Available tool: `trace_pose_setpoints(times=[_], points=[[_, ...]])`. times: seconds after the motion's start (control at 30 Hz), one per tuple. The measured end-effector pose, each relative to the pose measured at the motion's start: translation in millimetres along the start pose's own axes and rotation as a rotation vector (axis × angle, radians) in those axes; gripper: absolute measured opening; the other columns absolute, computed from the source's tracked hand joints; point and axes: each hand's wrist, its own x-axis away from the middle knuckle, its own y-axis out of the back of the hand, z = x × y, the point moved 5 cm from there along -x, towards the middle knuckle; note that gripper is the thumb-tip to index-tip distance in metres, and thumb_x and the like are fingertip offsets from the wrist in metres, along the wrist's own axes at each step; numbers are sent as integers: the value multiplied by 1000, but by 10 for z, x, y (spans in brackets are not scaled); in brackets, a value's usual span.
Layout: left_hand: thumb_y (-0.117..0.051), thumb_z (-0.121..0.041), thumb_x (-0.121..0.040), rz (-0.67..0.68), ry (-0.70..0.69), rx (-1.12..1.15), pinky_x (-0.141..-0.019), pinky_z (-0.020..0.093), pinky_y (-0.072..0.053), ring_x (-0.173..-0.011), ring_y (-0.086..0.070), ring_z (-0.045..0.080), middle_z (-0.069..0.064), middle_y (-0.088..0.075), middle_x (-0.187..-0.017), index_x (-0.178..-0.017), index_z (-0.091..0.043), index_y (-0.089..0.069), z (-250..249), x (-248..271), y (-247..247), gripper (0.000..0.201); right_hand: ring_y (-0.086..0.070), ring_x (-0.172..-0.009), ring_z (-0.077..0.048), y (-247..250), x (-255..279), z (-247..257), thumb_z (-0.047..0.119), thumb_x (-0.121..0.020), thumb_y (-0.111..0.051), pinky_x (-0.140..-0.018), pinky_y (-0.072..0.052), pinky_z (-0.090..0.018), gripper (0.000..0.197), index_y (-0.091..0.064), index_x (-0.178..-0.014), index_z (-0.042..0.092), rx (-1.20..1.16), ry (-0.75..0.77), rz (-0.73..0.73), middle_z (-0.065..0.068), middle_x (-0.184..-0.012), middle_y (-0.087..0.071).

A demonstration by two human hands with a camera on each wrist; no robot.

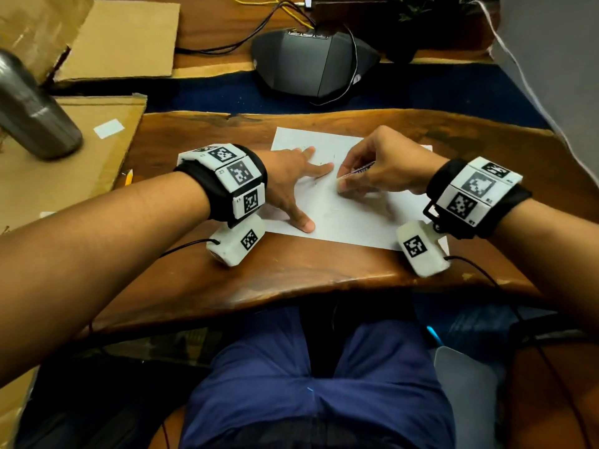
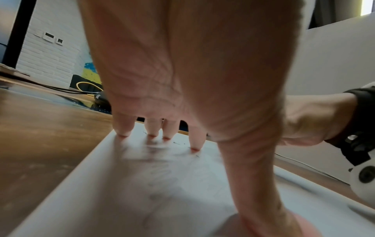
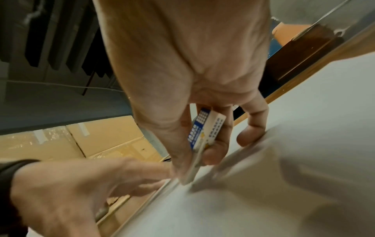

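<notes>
A white sheet of paper (image 1: 350,218) with faint pencil marks lies on the wooden desk (image 1: 291,273). My left hand (image 1: 291,186) lies flat on the paper's left part, fingers spread and straight, their tips (image 2: 123,133) pressing the sheet. My right hand (image 1: 372,171) pinches a white eraser (image 3: 205,133) in a blue and white sleeve between thumb and fingers. The eraser's bare end (image 1: 342,187) touches the paper just right of the left index finger.
A steel bottle (image 1: 29,108) stands on cardboard (image 1: 74,163) at the left. A yellow pencil (image 1: 129,177) lies near the cardboard's edge. A dark grey conference phone (image 1: 311,64) with cables sits behind the desk. The desk's front edge is close to my lap.
</notes>
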Motion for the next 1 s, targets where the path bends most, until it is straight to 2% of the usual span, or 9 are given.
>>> trace_pose_setpoints(times=[0.13, 0.3, 0.43, 0.5, 0.67, 0.77, 0.83, 0.9, 1.0], points=[[-78, -64, -65, 1, 1, -7, -121, 44, -7, -152, 2, 25, 1, 13, -165, -156, -41, 2, -19, -13, 0, 123, -73, -77, -19, -15, -6, 14, 24, -80, -85, -71, -63, -32, 13, -80, -86, 14, 79, 17, -94, -5, -84, -77], [-79, -62, -67, 6, 12, -18, -120, 43, -8, -152, 2, 25, 2, 13, -165, -156, -40, 2, -38, 4, 4, 122, -67, -66, -6, -144, 117, 133, 29, -78, -86, -65, -55, -22, 10, -81, -82, 21, 210, 14, 241, 7, -75, -77], [-77, -64, -66, 9, 12, -56, -120, 44, -10, -152, -2, 28, 4, 11, -165, -156, -39, 2, -69, -1, 10, 122, -71, -73, -11, 66, -72, 61, 25, -77, -87, -59, -54, -18, 14, -81, -86, 17, 142, -63, 3, 2, -83, -78], [-76, -65, -66, 8, 16, -70, -120, 44, -11, -152, -2, 28, 5, 12, -165, -156, -39, 3, -69, 1, 17, 123, -69, -71, -9, 77, -48, 63, 26, -77, -87, -56, -51, -16, 14, -80, -86, 17, 171, -32, -40, 2, -83, -77], [-76, -65, -67, 22, 21, -72, -120, 43, -8, -152, 2, 27, 5, 14, -165, -156, -38, 4, -57, 9, 17, 123, -68, -68, -5, -158, 197, 140, 29, -76, -87, -63, -53, -19, 11, -81, -83, 22, 241, 16, 256, 8, -76, -77], [-75, -66, -68, 23, 17, -83, -120, 43, -11, -152, -2, 28, 5, 13, -165, -156, -39, 5, -80, 15, 17, 121, -68, -65, -8, 7, 53, 86, 23, -74, -89, -58, -52, -20, 13, -82, -83, 18, 123, -41, 70, 3, -78, -78], [-74, -66, -69, 19, 20, -85, -120, 43, -11, -152, -3, 28, 5, 13, -165, -156, -39, 4, -85, 22, 19, 121, -68, -63, -7, 82, 17, 52, 23, -75, -89, -51, -48, -13, 12, -81, -83, 18, 87, -71, -36, 3, -78, -77], [-75, -66, -68, 19, 16, -80, -120, 43, -10, -152, -1, 27, 4, 13, -165, -156, -40, 4, -75, 26, 18, 121, -68, -66, -8, 25, 59, 60, 26, -75, -88, -48, -45, -10, 11, -81, -81, 20, 159, -33, 36, 7, -75, -77], [-76, -65, -67, 23, 3, -63, -120, 42, -8, -152, 2, 26, 4, 14, -165, -156, -40, 4, -62, 30, 2, 122, -68, -69, -7, -120, 170, 147, 27, -75, -88, -57, -47, -13, 9, -82, -81, 23, 237, -1, 234, 9, -75, -77]])
